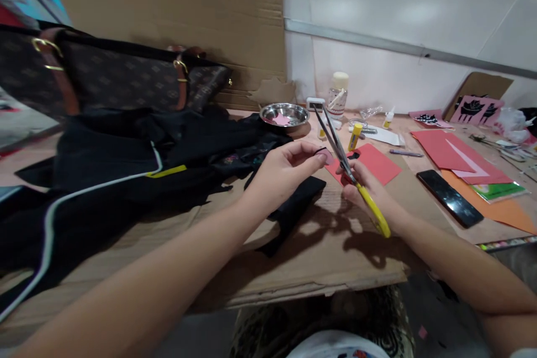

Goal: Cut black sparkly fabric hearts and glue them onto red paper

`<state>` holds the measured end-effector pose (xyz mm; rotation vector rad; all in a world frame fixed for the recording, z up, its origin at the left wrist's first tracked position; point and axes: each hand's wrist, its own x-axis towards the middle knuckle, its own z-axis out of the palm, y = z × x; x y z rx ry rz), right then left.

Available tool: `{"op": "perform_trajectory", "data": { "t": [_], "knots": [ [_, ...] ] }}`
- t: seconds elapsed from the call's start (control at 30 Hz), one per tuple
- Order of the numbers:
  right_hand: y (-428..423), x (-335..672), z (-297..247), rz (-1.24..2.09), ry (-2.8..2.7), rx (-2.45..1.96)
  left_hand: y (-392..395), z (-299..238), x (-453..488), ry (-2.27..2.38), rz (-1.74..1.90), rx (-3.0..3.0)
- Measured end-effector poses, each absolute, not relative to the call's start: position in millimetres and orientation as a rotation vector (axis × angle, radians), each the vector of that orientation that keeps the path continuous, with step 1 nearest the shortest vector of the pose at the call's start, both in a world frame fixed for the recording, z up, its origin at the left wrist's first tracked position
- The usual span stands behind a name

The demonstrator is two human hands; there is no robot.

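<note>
My right hand (369, 190) grips yellow-handled scissors (342, 159), their blades slightly apart and pointing away and up to the left. My left hand (289, 168) pinches a small pink paper piece (324, 155) at the fingertips, held right against the blades. Both hands hover above a cardboard sheet (319, 246) covering the table. A red paper sheet (373, 163) lies just behind the hands.
Black clothing (126, 173) and a dark patterned bag (117, 75) fill the left. A steel bowl (284, 114), a jar (338, 95) and glue bottles (354, 137) stand behind. A black phone (450, 198), red and orange papers (457, 159) lie right.
</note>
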<state>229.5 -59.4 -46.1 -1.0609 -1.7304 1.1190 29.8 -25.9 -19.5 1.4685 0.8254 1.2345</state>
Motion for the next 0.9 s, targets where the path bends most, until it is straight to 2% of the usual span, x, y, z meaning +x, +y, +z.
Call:
{"op": "perform_trajectory", "data": {
  "t": [0.13, 0.9],
  "knots": [
    [-63.5, 236.1, -47.7, 1.040, -1.791, -1.086, -28.4, -17.0, 31.0, 0.779, 1.238, 1.410],
    [-64.2, 239.8, -67.7, 1.087, -1.847, -1.035, -30.4, -12.6, 29.4, 0.790, 1.235, 1.423]
  ]
}}
